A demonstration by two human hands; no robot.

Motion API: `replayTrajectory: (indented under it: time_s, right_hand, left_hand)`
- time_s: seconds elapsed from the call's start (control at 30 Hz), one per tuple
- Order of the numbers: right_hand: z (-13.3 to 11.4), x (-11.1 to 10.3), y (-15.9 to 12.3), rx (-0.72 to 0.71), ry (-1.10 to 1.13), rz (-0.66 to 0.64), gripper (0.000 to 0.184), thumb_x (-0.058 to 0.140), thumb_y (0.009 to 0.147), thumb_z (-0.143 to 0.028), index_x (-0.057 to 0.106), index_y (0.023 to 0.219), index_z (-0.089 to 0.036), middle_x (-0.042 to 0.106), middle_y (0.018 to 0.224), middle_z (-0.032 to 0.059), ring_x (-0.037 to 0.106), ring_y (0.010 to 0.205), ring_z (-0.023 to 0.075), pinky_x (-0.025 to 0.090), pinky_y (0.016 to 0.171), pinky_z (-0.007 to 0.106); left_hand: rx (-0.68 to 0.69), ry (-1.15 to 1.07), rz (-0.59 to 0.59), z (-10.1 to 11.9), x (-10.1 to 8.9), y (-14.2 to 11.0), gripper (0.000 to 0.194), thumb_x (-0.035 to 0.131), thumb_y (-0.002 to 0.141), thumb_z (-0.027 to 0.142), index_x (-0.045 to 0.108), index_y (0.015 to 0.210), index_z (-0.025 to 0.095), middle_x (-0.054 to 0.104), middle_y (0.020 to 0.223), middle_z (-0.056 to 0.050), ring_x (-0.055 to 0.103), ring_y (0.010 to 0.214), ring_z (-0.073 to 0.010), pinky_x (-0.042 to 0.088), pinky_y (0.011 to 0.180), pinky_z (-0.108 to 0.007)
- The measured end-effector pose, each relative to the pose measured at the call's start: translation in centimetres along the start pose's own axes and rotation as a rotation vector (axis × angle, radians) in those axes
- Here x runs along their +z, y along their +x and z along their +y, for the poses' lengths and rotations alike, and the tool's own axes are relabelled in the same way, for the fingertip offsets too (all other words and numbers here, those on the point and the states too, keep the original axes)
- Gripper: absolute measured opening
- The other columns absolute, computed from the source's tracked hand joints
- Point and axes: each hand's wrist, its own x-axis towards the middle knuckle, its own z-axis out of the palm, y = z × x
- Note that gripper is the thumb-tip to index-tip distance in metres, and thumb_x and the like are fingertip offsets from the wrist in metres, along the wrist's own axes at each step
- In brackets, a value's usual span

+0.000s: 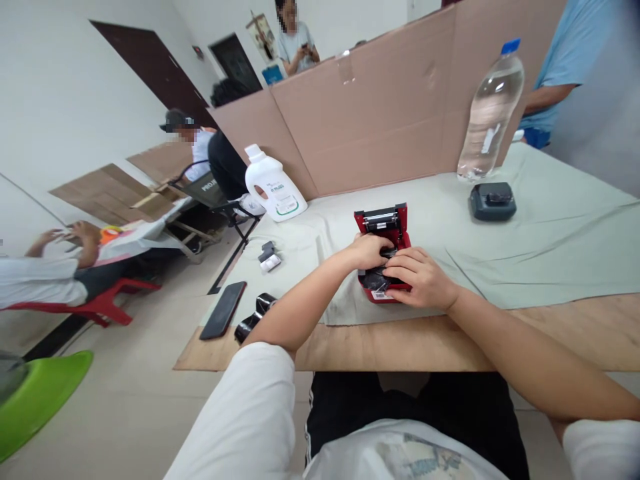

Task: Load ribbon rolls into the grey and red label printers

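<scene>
A small red and black machine with its lid raised, which looks like a label printer, stands on the cloth in front of me. Crumpled shiny black film lies in its body, above a white label on the red front. My left hand reaches in from the left, with its fingers curled down inside the machine around something dark. From the right, my right hand bends its fingers over the film and the machine's right side, the thumb low at the front. Both hands' fingertips are partly hidden.
On the left lie a phone, black rolls and small grey and white items. A white jug and a water bottle stand by the cardboard screen. A dark box-like device sits right. Other people are beyond.
</scene>
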Motion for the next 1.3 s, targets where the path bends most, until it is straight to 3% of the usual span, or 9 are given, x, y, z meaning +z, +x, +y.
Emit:
replayTrajectory:
  time_s: [0.1,0.23,0.33,0.43,0.53,0.83,1.0,1.2,1.3]
  right_hand:
    - [0.0,0.0,0.0,0.017,-0.009,-0.018,0.023,0.066,0.082,-0.036,0.068,0.100,-0.022,0.071,0.099,0.0088,0.062,0.098,0.0260,0.051,0.087,0.045]
    - [-0.1,-0.1,0.1,0.042,0.011,-0.050,0.019,0.064,0.083,-0.033,0.069,0.098,-0.023,0.071,0.100,0.0076,0.062,0.097,0.0252,0.052,0.087,0.046]
    - [-0.2,-0.2,0.2,0.027,0.012,-0.021,0.014,0.064,0.082,-0.029,0.069,0.094,-0.024,0.071,0.095,0.0069,0.062,0.094,0.0244,0.053,0.086,0.045]
    - [-0.3,-0.3,0.3,0.018,-0.008,0.004,0.008,0.064,0.082,-0.028,0.069,0.088,-0.025,0.070,0.088,0.0051,0.062,0.090,0.0237,0.054,0.082,0.044]
    - [-0.3,-0.3,0.1,0.028,-0.004,0.002,0.008,0.064,0.084,-0.031,0.069,0.086,-0.027,0.070,0.086,0.0041,0.062,0.087,0.0225,0.054,0.080,0.042]
    - [-0.4,-0.3,-0.2,0.018,-0.017,0.064,0.008,0.062,0.083,-0.025,0.069,0.081,-0.027,0.070,0.081,0.0034,0.061,0.082,0.0217,0.054,0.074,0.039]
    - [-0.1,-0.6,-0.2,0.113,0.117,0.053,0.017,0.056,0.086,-0.037,0.068,0.083,-0.026,0.069,0.084,0.0052,0.061,0.085,0.0234,0.052,0.077,0.043]
    - [2.3,0.9,-1.7,0.671,0.108,0.252,0.030,0.050,0.090,-0.046,0.064,0.104,-0.024,0.066,0.106,0.0109,0.059,0.103,0.0278,0.050,0.089,0.050]
    - [3.7,1.9,-2.6,1.031,0.342,0.146,0.050,0.053,0.085,-0.061,0.058,0.118,-0.023,0.064,0.118,0.0115,0.059,0.110,0.0285,0.052,0.091,0.049]
  left_hand:
    - [0.063,-0.206,0.164,-0.4,0.1,-0.6,0.025,0.067,0.074,0.026,0.071,0.099,0.021,0.073,0.104,-0.005,0.066,0.100,-0.0252,0.048,0.094,-0.038]
    - [0.048,-0.510,0.575,-1.7,0.2,-2.1,0.023,0.055,0.088,0.035,0.068,0.098,0.018,0.071,0.090,-0.006,0.067,0.078,-0.0174,0.053,0.078,-0.032]
    - [0.018,-0.481,0.841,-3.1,0.1,-2.6,0.039,0.057,0.088,0.048,0.064,0.113,0.019,0.066,0.117,-0.011,0.062,0.106,-0.0228,0.048,0.093,-0.036]
    - [0.016,-0.559,0.753,-4.1,0.5,-2.4,0.059,0.050,0.089,0.060,0.049,0.136,0.024,0.050,0.143,-0.012,0.043,0.135,-0.0259,0.033,0.111,-0.041]
    - [-0.010,-0.719,0.648,-4.4,1.6,-2.4,0.068,0.037,0.090,0.068,0.039,0.143,0.026,0.050,0.142,-0.012,0.044,0.135,-0.0250,0.032,0.111,-0.043]
    - [0.093,-0.697,0.832,-2.7,4.8,-5.1,0.053,0.032,0.094,0.062,0.059,0.112,0.019,0.064,0.108,-0.011,0.059,0.107,-0.0211,0.041,0.100,-0.038]
    - [0.081,-0.655,0.870,-2.6,5.9,-5.8,0.045,0.036,0.095,0.058,0.060,0.101,0.020,0.064,0.102,-0.009,0.058,0.109,-0.0214,0.040,0.102,-0.037]
    - [0.019,-0.779,0.805,-3.5,6.6,-5.5,0.037,0.055,0.088,0.055,0.059,0.106,0.022,0.065,0.106,-0.008,0.060,0.108,-0.0224,0.042,0.099,-0.038]
    - [-0.051,-0.908,0.771,-3.9,7.0,-5.2,0.048,0.063,0.081,0.052,0.055,0.119,0.024,0.061,0.122,-0.010,0.056,0.118,-0.0237,0.042,0.100,-0.039]
